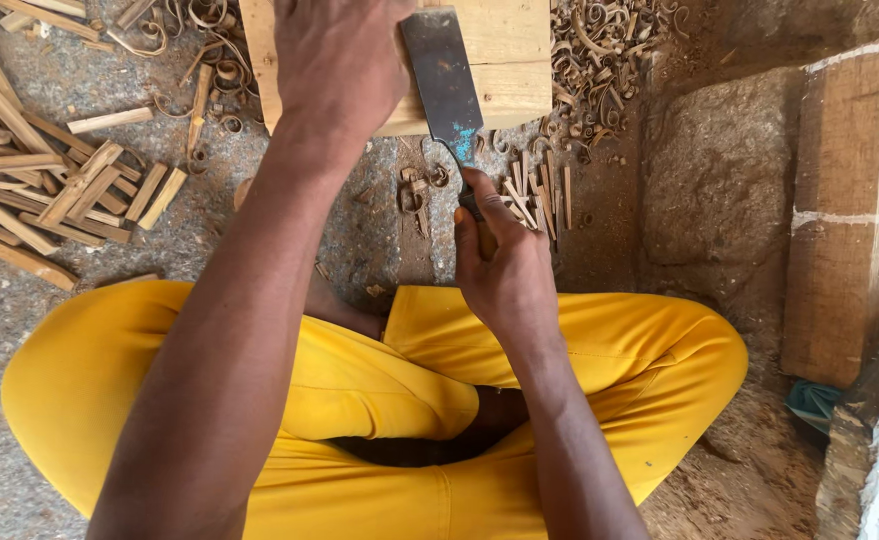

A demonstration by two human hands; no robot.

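The cleaver (445,85) lies with its blade across the far wooden block (505,60), my right hand (505,270) clenched round its handle. My left hand (340,65) presses the block's left part; I can't tell its grip.

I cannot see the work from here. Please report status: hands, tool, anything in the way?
Left hand pressing on wooden block. Right hand gripping knife, blade over block. Wood strips and shavings close around.

ground (380,215): dusty grey | on it: wooden block (510,60), split sticks (70,190), curled shavings (600,60)
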